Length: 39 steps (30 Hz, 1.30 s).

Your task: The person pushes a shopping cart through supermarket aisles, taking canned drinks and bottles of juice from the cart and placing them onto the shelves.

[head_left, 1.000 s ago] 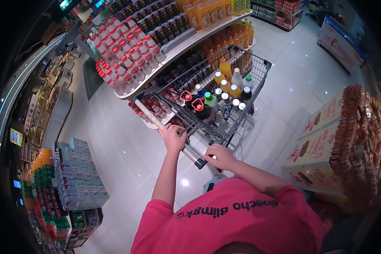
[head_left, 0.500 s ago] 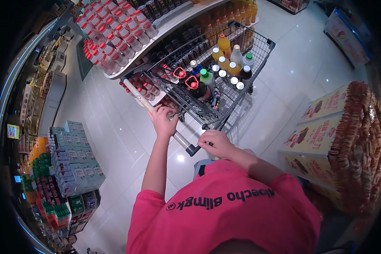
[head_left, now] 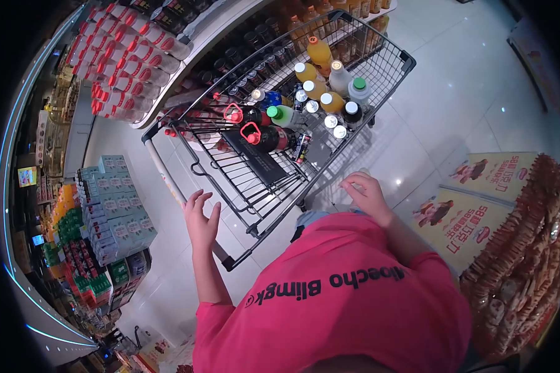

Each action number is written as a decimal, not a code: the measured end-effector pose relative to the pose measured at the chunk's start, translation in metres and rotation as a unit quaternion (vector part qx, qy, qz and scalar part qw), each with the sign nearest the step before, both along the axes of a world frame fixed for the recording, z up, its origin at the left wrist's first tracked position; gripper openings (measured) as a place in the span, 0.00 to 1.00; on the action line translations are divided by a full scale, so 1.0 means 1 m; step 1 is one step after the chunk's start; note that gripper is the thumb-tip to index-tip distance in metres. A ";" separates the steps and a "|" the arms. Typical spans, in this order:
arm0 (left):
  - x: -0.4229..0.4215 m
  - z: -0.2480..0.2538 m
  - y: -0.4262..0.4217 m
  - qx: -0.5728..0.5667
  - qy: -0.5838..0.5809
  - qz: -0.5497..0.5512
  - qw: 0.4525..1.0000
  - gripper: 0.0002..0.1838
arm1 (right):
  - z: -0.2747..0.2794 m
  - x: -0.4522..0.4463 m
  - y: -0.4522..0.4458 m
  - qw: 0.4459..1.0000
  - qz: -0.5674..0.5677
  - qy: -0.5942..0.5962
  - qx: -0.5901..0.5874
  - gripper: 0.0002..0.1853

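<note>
Beside the grey handle (head_left: 169,180) of a wire shopping cart (head_left: 261,214), my left hand (head_left: 200,219) is open with its fingers spread. I cannot tell whether its fingertips still touch the handle. My right hand (head_left: 366,191) hangs off the cart's right side, holding nothing, fingers loosely bent and apart. Two dark bottles with red carrying loops lie tilted in the cart; one is a cola-coloured bottle (head_left: 270,138). Around them are a green-capped bottle (head_left: 284,115), an orange juice bottle (head_left: 320,55), a white bottle (head_left: 340,78) and several others. A small dark printed pack (head_left: 302,148) lies near them.
Shelves with red-capped bottles (head_left: 130,68) and orange drinks (head_left: 354,7) run along the cart's far left side. Stacked cartons (head_left: 121,205) stand at left. Yellow printed display boxes (head_left: 473,214) with packaged snacks (head_left: 522,267) stand close at right. Pale tiled floor (head_left: 442,93) lies beyond.
My left hand has opened off the handle, and my right hand has moved away from the handle's end to the right. The cart now sits closer to me, its handle shifted left.
</note>
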<state>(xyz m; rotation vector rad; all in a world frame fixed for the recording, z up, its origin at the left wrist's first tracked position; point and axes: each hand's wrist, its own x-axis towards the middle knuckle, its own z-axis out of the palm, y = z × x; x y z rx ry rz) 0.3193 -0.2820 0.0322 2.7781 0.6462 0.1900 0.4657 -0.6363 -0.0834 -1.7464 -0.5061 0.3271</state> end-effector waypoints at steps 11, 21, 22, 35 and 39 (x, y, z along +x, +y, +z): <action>0.172 -0.098 -0.100 -0.097 0.293 -0.067 0.949 0.27 | -0.012 0.177 -0.006 0.965 0.177 -0.186 -0.056 0.06; 0.216 -0.294 -0.083 -0.129 0.517 0.076 0.843 0.35 | -0.018 0.206 0.026 0.948 0.234 -0.072 -0.203 0.06; 0.222 -0.300 -0.086 -0.133 0.523 0.101 0.836 0.35 | -0.015 0.212 0.027 0.936 0.253 -0.076 -0.231 0.06; 0.217 -0.419 -0.106 -0.042 0.512 0.196 0.836 0.28 | -0.032 0.244 0.057 0.907 0.315 -0.034 -0.278 0.04; 0.230 -0.423 -0.106 -0.017 0.504 0.244 0.829 0.22 | -0.037 0.246 0.051 0.912 0.327 0.018 -0.247 0.04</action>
